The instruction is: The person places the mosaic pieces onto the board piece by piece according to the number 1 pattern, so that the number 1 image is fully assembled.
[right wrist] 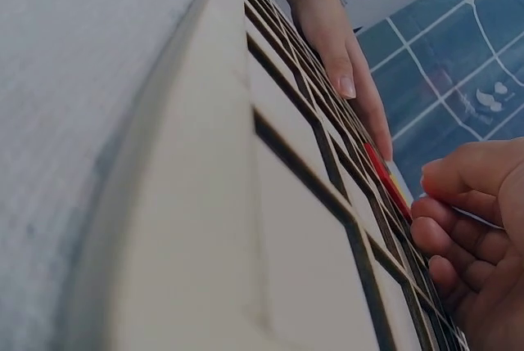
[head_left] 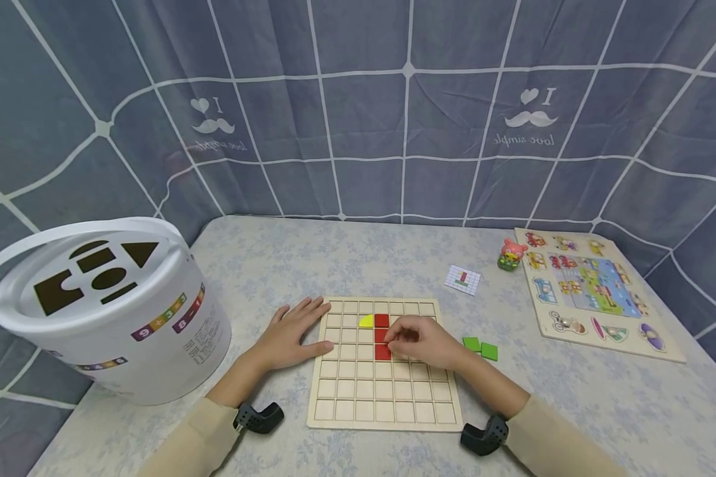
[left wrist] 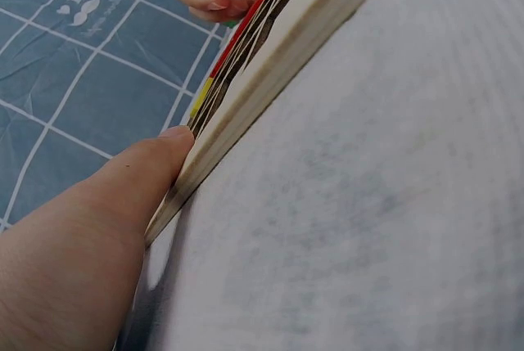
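Note:
My left hand point(head_left: 286, 338) lies flat with spread fingers at the left side of a wooden grid board point(head_left: 358, 409). Its thumb point(left wrist: 155, 167) rests on the board's edge. On the grid, a yellow quarter-round tile point(head_left: 366, 322) sits beside the top of a column of red tiles point(head_left: 381, 320). My right hand point(head_left: 423, 341) is over the board with curled fingers, thumb and index tips close together at the lower red tiles. A speck of green point(left wrist: 232, 22) shows under those fingertips in the left wrist view; I cannot tell whether they pinch a tile.
Two green tiles point(head_left: 480, 348) lie right of the board, by my right forearm. Beyond are a small pattern card point(head_left: 462, 279), a pink-and-green figurine point(head_left: 511, 254) and a picture puzzle board point(head_left: 602, 291). A white lidded bucket point(head_left: 155, 331) stands at left. A grid-patterned curtain point(head_left: 370, 112) hangs behind.

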A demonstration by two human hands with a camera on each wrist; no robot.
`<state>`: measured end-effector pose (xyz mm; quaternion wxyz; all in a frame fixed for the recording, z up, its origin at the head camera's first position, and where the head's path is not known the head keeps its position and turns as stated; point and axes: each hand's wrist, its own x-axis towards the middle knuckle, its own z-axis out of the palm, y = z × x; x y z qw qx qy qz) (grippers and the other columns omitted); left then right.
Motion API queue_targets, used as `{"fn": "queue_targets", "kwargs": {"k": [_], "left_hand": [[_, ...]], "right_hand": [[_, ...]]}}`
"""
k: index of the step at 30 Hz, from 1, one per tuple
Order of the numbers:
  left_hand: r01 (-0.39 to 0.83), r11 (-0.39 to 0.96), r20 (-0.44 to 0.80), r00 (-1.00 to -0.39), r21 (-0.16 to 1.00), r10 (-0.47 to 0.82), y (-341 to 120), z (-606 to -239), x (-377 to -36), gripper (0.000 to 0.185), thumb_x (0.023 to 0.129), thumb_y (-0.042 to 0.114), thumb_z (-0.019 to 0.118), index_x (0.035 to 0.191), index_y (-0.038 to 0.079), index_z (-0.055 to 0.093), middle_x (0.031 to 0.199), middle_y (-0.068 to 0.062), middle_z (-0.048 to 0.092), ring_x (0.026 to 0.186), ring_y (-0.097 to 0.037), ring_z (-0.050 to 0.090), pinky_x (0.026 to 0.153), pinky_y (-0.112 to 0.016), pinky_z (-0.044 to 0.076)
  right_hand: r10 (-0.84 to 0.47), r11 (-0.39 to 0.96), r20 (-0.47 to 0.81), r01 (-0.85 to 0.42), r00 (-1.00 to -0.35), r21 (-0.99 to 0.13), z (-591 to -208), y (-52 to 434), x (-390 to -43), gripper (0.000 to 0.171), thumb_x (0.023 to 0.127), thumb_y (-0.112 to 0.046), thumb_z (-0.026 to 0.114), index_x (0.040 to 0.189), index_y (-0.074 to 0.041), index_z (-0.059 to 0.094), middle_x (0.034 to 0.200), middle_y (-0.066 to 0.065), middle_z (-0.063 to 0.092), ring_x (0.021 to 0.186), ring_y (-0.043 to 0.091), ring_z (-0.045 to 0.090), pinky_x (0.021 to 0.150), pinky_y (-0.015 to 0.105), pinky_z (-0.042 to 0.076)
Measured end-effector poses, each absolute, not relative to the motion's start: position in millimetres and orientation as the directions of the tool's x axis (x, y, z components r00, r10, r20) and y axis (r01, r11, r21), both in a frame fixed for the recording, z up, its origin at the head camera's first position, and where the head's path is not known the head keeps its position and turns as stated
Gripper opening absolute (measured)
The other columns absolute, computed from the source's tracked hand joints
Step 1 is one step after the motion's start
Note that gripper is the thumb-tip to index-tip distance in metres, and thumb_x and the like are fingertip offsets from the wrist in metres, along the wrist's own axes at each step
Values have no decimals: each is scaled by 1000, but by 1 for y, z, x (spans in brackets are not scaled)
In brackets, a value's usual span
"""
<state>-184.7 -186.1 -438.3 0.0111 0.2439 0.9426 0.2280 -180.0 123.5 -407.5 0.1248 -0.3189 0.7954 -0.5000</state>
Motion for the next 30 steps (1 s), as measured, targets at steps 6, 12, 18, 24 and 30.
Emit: {"fn": "queue_targets", "kwargs": {"k": [6, 12, 18, 24, 30], "left_hand": [[452, 774, 90, -881, 442, 464, -187, -438, -184, 80, 89, 55, 61, 153, 14, 36, 158, -8, 28, 147, -29, 19, 113, -60, 8], [453, 774, 92, -881, 442, 464, -187, -439, -184, 80, 89, 56, 61, 153, 15, 36, 158, -8, 28, 147, -29, 19, 112, -60, 8], [459, 773, 97, -879, 439, 467, -186, -438, -184, 81, 89, 56, 61, 153, 14, 36, 158, -8, 28, 146, -29, 19, 112, -61, 8], [464, 767, 103, -876, 444, 470, -186, -438, -184, 80, 89, 55, 61, 153, 14, 36, 158, -8, 29, 146, -29, 20, 112, -61, 9], [461, 768, 101, -878, 444, 469, -187, -438, -184, 80, 89, 55, 61, 153, 14, 36, 157, -8, 29, 146, -29, 19, 112, -61, 8]], "right_hand": [[-643, 254, 147, -391, -752, -885, -425, 131, -190, 9, 93, -6, 66, 99, -1, 70, 92, 7, 66, 72, 13, 53, 65, 23, 45], [-644, 259, 126, -371, -754, -892, -428, 139, -190, 11, 94, -11, 66, 101, -4, 70, 93, 5, 66, 75, 15, 56, 67, 25, 48], [-609, 262, 134, -358, -782, -896, -427, 146, -186, 9, 94, -9, 65, 99, -3, 70, 91, 5, 65, 74, 13, 56, 67, 25, 48], [-587, 284, 145, -370, -797, -885, -426, 156, -185, 9, 94, -10, 66, 97, -4, 70, 90, 4, 66, 78, 13, 59, 71, 27, 50], [-571, 297, 142, -365, -808, -882, -424, 168, -183, 9, 95, -8, 64, 99, -2, 70, 90, 3, 65, 79, 12, 59, 72, 27, 50]]}}
